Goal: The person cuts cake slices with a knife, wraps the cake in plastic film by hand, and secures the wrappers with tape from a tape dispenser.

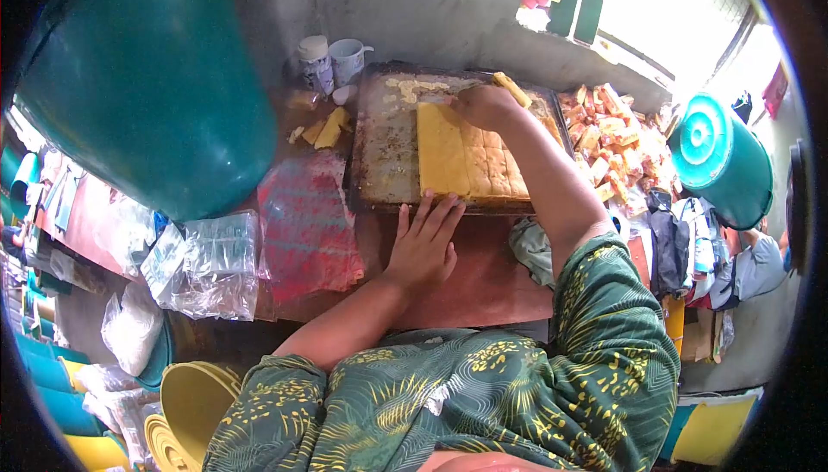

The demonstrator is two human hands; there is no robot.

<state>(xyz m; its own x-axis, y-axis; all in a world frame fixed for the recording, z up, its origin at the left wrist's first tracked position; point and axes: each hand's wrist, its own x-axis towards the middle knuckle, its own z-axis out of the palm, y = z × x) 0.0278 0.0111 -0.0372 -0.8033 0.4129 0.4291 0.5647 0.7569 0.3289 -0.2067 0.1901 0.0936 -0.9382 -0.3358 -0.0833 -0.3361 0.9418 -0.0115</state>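
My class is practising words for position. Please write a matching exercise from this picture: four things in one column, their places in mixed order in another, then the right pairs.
Things
1. Yellow, rectangular cake-like slab
2. White cup with a handle
3. Heap of small yellow-and-brown pieces
4. Person's bare left hand

Places
A. Beside the white-lidded patterned container
B. At the slab's near edge
C. On the worn metal tray
D. Right of the tray

Pairs: 1-C, 2-A, 3-D, 4-B

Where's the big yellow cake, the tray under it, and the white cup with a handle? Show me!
Yellow cake (453, 157): head view, its flat top.
Tray (382, 149): head view, bare part left of the cake.
White cup (347, 63): head view, its side wall.
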